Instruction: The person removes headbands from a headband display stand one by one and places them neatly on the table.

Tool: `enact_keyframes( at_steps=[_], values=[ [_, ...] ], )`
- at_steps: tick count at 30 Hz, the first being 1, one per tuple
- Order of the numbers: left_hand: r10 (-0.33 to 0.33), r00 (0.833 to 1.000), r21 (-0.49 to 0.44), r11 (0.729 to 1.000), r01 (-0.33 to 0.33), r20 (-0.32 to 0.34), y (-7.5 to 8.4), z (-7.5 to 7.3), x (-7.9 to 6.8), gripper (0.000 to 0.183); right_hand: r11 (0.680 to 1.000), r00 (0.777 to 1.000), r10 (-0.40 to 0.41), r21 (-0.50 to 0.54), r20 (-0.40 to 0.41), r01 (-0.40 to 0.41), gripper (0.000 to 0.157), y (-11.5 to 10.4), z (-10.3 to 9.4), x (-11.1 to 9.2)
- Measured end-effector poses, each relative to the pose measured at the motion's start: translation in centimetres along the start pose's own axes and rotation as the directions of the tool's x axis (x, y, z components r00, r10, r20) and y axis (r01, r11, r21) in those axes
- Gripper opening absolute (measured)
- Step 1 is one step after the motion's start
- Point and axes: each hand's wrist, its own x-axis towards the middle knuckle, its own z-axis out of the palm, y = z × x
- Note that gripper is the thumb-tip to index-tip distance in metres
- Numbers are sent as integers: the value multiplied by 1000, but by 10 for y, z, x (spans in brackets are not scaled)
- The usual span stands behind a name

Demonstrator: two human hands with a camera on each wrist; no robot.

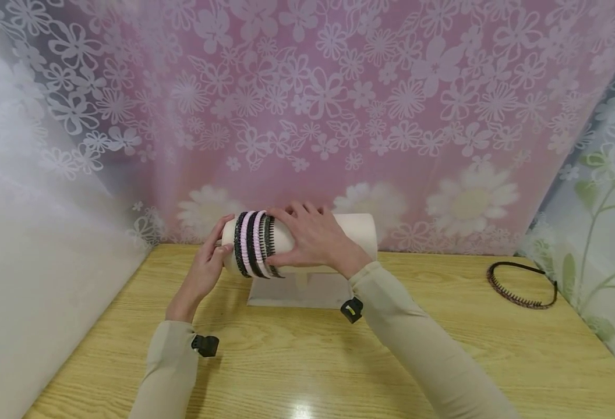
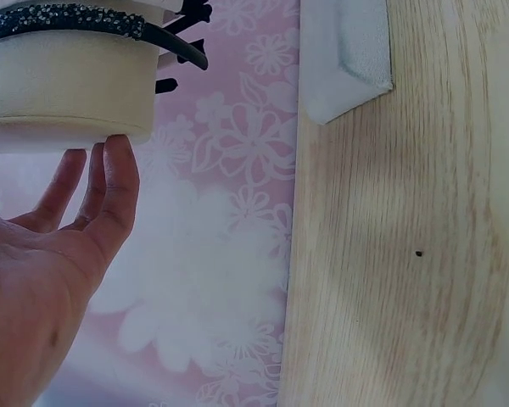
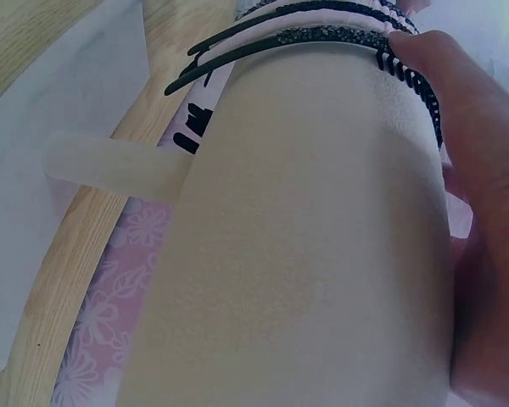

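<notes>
Reference: head view, clock centred on the display roll. The display roll, a cream cylinder, lies horizontally above a white base on the table; the right wrist view shows a short pale post between roll and base. Black and pale pink headbands sit side by side around the roll toward 9 o'clock, open ends hanging below it. The outermost is black with glitter; the innermost headband is dark and toothed. A loose headband lies on the table at 3 o'clock, well apart.

Left hand: positioned at the roll's 9 o'clock end, forearm entering from 7 o'clock. Fingers are bent and hold the end rim. Right hand: positioned over the roll, forearm entering from 5 o'clock. Fingers are spread wide in an arc; thumb and forefinger hold the innermost headband from opposite sides.
</notes>
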Motion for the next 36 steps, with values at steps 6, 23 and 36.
enact_keyframes(
  at_steps=[6, 23, 36],
  values=[
    [-12, 1000, 1, 1000, 12, 3, 4, 0, -2, 53, 1000, 1000, 8, 20, 19, -8, 97, 0, -3, -2],
    [-23, 1000, 20, 1000, 23, -8, 3, 0, -1, 53, 998, 999, 30, 45, 43, -32, 97, 5, -9, -10],
    [-18, 1000, 16, 1000, 18, -12, 4, 0, -2, 53, 999, 999, 23, 42, 35, -24, 96, 11, -11, -16]
  ],
)
